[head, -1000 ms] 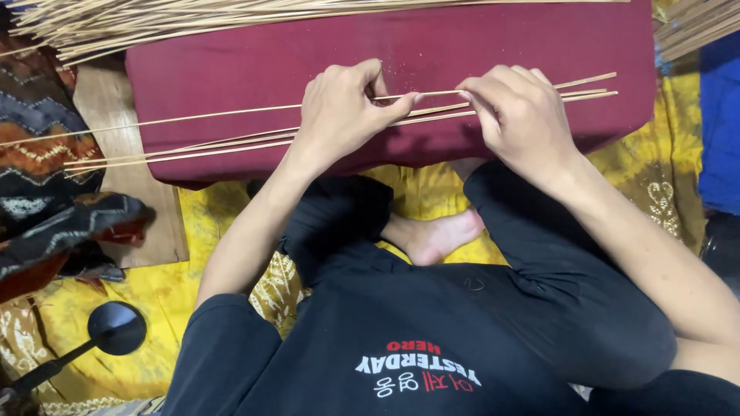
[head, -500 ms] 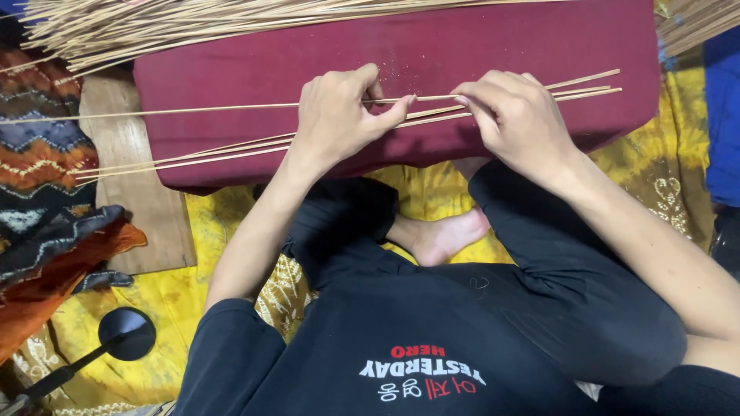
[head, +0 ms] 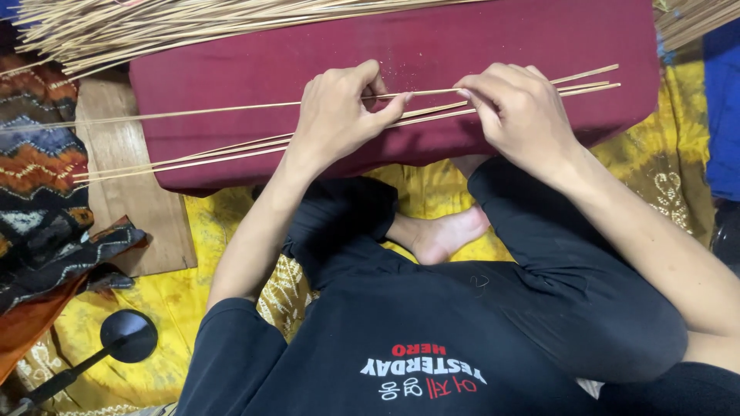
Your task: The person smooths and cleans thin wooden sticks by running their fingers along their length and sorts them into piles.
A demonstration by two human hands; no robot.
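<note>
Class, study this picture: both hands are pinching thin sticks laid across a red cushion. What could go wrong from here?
1. The sticks are thin and overhang the cushion far to the left; pressed between the left hand and right hand, one might bend or snap.
2. Bare fingertips pinch the top stick; it might leave splinters.
3. The loose pile lies close behind and might get mixed in.

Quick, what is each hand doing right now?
Left hand: closed, pinching a thin bamboo stick.
Right hand: fingers curled on the same stick; grip hidden.
</note>
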